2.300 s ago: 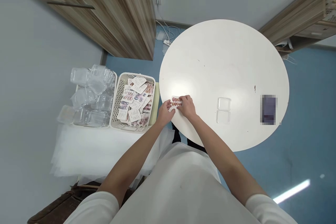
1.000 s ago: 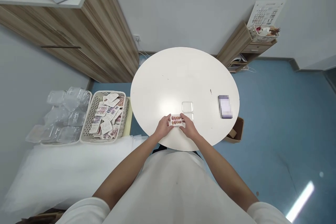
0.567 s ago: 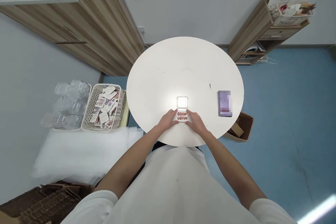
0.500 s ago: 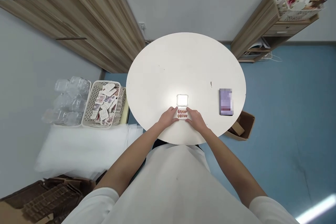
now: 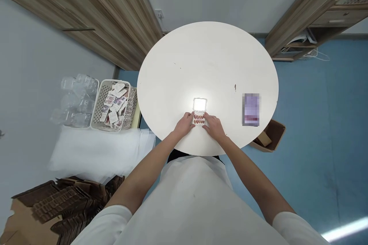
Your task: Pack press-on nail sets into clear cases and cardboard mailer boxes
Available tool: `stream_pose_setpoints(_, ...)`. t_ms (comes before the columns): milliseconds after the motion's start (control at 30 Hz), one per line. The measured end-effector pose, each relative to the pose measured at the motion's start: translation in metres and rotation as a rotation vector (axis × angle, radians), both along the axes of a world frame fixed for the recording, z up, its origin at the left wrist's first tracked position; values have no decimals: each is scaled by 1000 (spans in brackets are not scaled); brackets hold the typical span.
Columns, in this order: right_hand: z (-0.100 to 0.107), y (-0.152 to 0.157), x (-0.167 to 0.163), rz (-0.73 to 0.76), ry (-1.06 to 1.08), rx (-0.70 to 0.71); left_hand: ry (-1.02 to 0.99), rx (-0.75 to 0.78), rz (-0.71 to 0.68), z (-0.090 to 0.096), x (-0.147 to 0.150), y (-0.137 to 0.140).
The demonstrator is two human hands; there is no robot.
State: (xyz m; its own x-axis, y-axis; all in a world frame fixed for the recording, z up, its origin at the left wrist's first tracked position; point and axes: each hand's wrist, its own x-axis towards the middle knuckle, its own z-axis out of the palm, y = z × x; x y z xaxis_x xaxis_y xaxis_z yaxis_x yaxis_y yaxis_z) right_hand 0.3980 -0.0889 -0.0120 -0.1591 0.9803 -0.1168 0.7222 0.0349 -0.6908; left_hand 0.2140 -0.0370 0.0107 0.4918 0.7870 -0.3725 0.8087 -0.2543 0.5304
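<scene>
A small clear case of press-on nails lies on the white oval table near its front edge. Its lid is flipped back, away from me, and reflects bright light. Two rows of reddish-brown nails show inside. Along the case's left side, my left hand grips the edge between thumb and fingers. My right hand holds the opposite side the same way. Both hands rest low at the table surface.
On the table's right lies a purple, pixelated flat item. To the left stand a white basket of nail cards and a heap of clear plastic boxes. An open cardboard box sits below the table's right edge.
The camera view has shifted slightly, so the table appears a little larger and higher. Both hands stay on the sides of the open nail case.
</scene>
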Motion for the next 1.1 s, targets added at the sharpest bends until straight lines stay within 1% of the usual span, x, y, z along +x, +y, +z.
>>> stream_pose_setpoints(133,-5,-4,-2,-31,11,-4,9,-7,18,-2,0,-2)
stream_pose_setpoints(300,-10,-6,-4,-58,25,-6,-9,-24,82,-6,0,-7)
stream_pose_setpoints(467,-6,-8,-12,-119,42,-28,-76,-43,151,-7,-1,-9)
stream_pose_setpoints(567,-1,-12,-19,-202,91,-40,-147,-51,223,-7,-3,-8)
stream_pose_setpoints(667,5,-14,-26,-343,205,-83,-200,-81,324,-9,-2,-8)
stream_pose_setpoints(800,10,-10,-36,-585,449,-259,-243,-154,421,-11,-1,-8)
stream_pose_setpoints(867,13,-9,-40,-657,539,-319,-283,-189,465,-10,-3,-10)
stream_pose_setpoints(933,18,-13,-45,-666,600,-319,-362,-230,499,-5,-8,-14)
stream_pose_setpoints(1033,32,-23,-54,-646,678,-247,-523,-277,534,6,-20,-21)
stream_pose_setpoints(1100,43,-32,-62,-630,706,-193,-596,-285,558,13,-27,-26)
